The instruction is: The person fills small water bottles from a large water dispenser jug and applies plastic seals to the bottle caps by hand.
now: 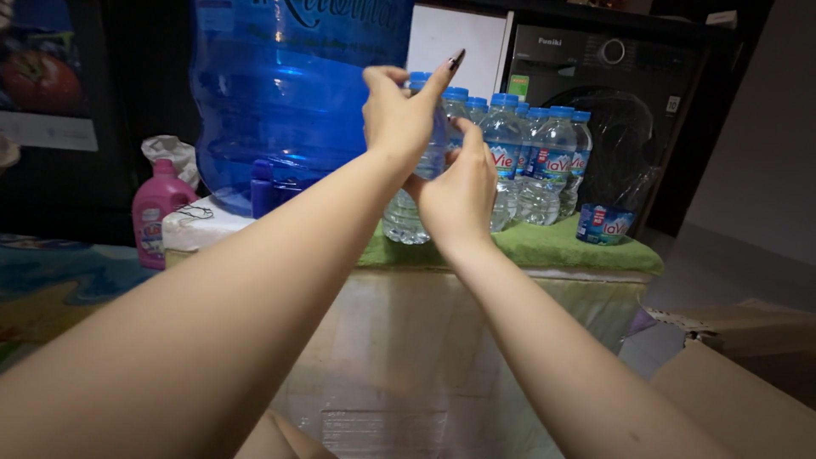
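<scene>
Gripping one clear water bottle (408, 212): right hand (459, 191) closed around its body, left hand (399, 115) pinching the blue cap, still on. Behind the hands: bottle row (535, 161) on green towel (552, 242). Left of them: blue jug (280, 102).

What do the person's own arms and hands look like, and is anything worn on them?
Both forearms are bare, with no sleeves, watch or bracelet in view. The left hand has a long, dark-painted nail on its raised finger. The right hand shows no ring; its nails are hidden from view.
</scene>
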